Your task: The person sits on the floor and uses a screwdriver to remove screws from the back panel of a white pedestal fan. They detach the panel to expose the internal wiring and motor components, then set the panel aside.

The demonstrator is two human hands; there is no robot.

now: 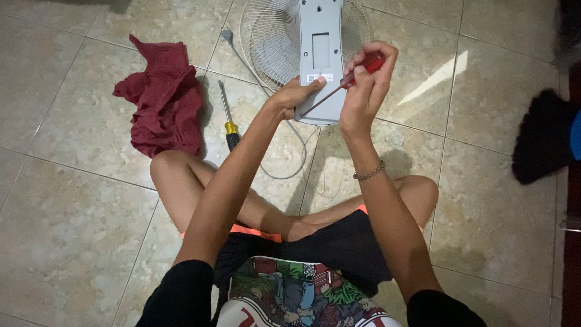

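Person sits cross-legged on tiled floor (72, 230), working screw at near end of grey plastic fan base (320, 60), judged mid-turn

Right hand (365, 85) closed round red-handled screwdriver (345, 82), thin shaft angled down-left to base edge

Left hand (292, 97) half-curled, steadying base near rim

Next move calls for tip seated square, base kept steady

Round wire fan guard (269, 36) beyond; crumpled maroon cloth (163, 100) left; yellow-collared screwdriver (229, 118) beside it
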